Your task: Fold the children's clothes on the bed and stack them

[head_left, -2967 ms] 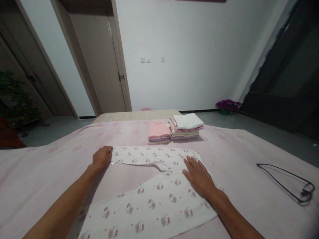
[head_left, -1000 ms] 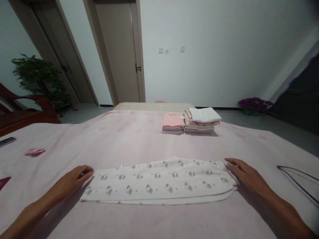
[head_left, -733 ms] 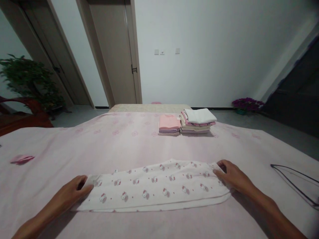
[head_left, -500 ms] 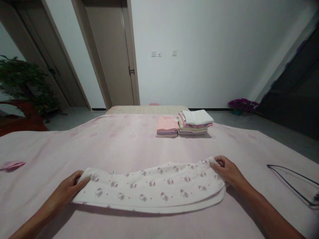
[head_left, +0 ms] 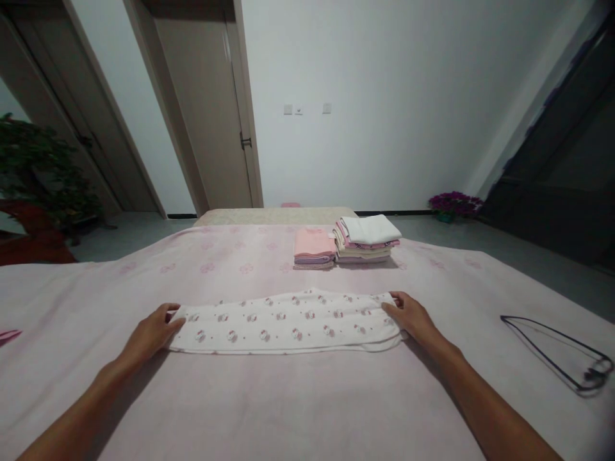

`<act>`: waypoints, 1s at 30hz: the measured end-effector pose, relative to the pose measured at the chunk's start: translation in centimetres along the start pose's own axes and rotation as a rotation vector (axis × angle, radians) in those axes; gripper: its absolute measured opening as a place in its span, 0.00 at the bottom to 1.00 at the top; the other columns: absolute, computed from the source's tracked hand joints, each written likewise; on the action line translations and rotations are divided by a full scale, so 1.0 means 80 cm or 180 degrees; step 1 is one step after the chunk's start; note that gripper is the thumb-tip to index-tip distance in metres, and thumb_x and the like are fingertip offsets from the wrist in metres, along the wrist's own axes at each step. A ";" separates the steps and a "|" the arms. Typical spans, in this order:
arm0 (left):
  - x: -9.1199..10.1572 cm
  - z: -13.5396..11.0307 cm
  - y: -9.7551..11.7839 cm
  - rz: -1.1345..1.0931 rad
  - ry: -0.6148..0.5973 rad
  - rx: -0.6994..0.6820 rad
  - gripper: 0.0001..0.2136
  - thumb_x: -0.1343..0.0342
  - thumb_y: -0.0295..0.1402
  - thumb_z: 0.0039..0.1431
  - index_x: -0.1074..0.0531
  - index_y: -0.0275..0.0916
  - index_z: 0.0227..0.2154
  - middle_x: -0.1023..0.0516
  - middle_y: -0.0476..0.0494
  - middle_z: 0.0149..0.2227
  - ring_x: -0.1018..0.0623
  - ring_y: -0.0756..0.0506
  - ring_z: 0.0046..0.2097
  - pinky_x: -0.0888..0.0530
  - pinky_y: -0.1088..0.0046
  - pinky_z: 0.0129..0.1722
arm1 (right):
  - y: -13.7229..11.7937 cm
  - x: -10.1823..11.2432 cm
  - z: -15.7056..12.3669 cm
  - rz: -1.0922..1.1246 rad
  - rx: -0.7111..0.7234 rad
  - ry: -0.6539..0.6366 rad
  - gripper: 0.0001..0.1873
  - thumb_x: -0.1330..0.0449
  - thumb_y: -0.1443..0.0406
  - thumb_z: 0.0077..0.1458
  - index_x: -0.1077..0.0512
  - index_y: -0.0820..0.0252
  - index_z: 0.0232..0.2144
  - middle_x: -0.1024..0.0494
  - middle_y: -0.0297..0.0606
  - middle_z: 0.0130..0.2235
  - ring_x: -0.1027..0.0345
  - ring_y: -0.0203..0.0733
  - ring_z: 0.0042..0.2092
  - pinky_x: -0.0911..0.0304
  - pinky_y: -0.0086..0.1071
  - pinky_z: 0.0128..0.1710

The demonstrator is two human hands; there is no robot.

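A white garment with a small pink cat print (head_left: 288, 322) lies folded into a long narrow strip across the pink bedspread (head_left: 298, 397). My left hand (head_left: 151, 331) grips its left end, fingers curled over the edge. My right hand (head_left: 410, 317) pinches its right end. Both hands rest low on the bed, with the strip stretched flat between them.
Two stacks of folded clothes sit farther back: a pink one (head_left: 314, 248) and a taller one topped with white (head_left: 367, 237). A black wire hanger (head_left: 557, 352) lies on the bed at the right. A potted plant (head_left: 33, 173) and doors stand at the left.
The garment went from spread out with legs apart to a narrow folded strip. My hands took its two ends, lifted it slightly, shifted it away from me and laid it flat.
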State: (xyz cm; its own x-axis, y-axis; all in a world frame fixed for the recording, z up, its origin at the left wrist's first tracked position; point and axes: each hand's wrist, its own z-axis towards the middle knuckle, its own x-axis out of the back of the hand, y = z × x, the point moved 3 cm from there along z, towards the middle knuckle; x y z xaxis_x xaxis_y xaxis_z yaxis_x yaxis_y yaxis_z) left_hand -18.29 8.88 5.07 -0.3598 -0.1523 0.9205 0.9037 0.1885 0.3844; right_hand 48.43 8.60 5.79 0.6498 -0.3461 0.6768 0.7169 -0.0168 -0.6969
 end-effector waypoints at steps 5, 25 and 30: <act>0.001 -0.008 0.079 0.0473 0.0633 -0.0649 0.21 0.53 0.45 0.63 0.28 0.37 0.51 0.26 0.32 0.52 0.25 0.34 0.52 0.30 0.59 0.51 | -0.030 0.007 -0.012 -0.1228 0.0874 0.0446 0.18 0.46 0.62 0.60 0.28 0.58 0.51 0.24 0.45 0.50 0.30 0.50 0.49 0.36 0.44 0.50; -0.140 0.012 0.425 0.0158 -0.0749 -0.1286 0.11 0.40 0.42 0.56 0.17 0.43 0.35 0.16 0.39 0.40 0.20 0.40 0.44 0.31 0.68 0.41 | -0.045 -0.042 -0.050 -0.1237 0.1844 0.0270 0.14 0.45 0.71 0.59 0.25 0.54 0.44 0.22 0.41 0.50 0.34 0.49 0.55 0.41 0.44 0.56; -0.144 0.011 0.429 0.0273 -0.0693 -0.1272 0.10 0.40 0.41 0.56 0.18 0.43 0.34 0.17 0.39 0.42 0.20 0.39 0.45 0.31 0.65 0.43 | -0.041 -0.043 -0.049 -0.1205 0.1808 0.0212 0.14 0.44 0.71 0.58 0.25 0.53 0.44 0.21 0.41 0.50 0.33 0.49 0.55 0.41 0.45 0.56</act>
State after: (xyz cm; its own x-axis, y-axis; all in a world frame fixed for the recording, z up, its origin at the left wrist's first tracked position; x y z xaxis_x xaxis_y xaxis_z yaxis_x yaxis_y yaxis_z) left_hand 16.69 17.95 7.69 -0.2816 0.0628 0.9575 0.9356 -0.2037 0.2885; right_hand 42.83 6.18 4.82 0.3244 -0.4705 0.8206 0.9247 0.3404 -0.1704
